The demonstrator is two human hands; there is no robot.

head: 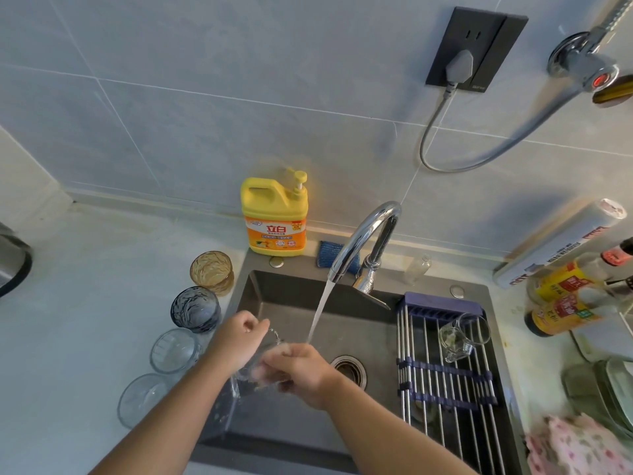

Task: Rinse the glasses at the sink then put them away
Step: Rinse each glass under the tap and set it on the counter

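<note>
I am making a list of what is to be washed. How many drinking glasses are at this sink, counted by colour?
Amber glass: 1
Dark blue glass: 1
Clear glasses: 4 (two on the counter, the held glass, one lying on the rack)
Total: 6 glasses

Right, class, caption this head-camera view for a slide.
Left hand and right hand rinse a clear glass at the running tap; four glasses wait beside the sink, a mug on the rack.
</note>
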